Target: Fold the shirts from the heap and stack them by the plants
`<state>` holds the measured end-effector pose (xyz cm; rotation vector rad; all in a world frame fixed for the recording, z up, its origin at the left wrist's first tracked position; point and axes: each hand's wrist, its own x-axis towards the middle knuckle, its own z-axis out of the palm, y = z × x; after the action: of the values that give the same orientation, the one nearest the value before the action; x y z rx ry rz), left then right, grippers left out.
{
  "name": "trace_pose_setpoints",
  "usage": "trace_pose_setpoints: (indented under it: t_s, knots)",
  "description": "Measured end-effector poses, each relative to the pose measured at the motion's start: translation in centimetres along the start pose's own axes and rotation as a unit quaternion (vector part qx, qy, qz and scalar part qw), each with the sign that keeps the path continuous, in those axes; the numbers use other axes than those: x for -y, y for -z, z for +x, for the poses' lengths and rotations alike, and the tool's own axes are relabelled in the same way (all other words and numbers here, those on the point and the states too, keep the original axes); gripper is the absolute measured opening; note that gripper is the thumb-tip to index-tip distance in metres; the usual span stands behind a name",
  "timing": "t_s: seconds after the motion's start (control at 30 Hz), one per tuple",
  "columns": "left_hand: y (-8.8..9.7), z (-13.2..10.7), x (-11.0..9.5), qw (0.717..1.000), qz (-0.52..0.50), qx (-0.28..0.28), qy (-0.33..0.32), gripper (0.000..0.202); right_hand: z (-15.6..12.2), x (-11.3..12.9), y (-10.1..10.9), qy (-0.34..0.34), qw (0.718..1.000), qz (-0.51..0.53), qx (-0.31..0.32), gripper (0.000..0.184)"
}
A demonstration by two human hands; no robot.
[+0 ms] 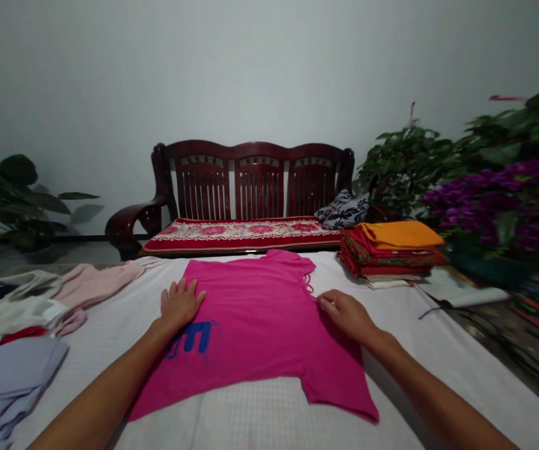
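A bright pink T-shirt (255, 325) lies spread out sideways, its neckline toward the right and its hem toward the left. Blue lettering shows near the hem. My left hand (181, 303) rests flat on the hem end, fingers stretched out and apart. At the neckline, beside some thin pink lacing, my right hand (346, 314) has thumb and fingers pinched together on the shirt's edge. The near sleeve points toward me at the lower right; the far sleeve is partly folded.
White cloth (241, 419) covers the table. A folded stack (389, 253) of orange and red fabric stands at right, near purple flowers (508, 200) and a black cable (494, 350). Loose clothes (20, 356) lie at left. Behind is a wooden bench (255, 181).
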<state>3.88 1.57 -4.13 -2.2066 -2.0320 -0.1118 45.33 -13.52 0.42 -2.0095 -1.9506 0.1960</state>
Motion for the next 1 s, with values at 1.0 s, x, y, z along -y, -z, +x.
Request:
trace_pose_setpoints:
  t_s: [1.0]
  knots:
    - [-3.4, 6.8, -1.8, 0.993, -0.025, -0.054, -0.102, 0.059, 22.9, -1.0, -3.7, -0.195, 0.981, -0.015, -0.011, 0.033]
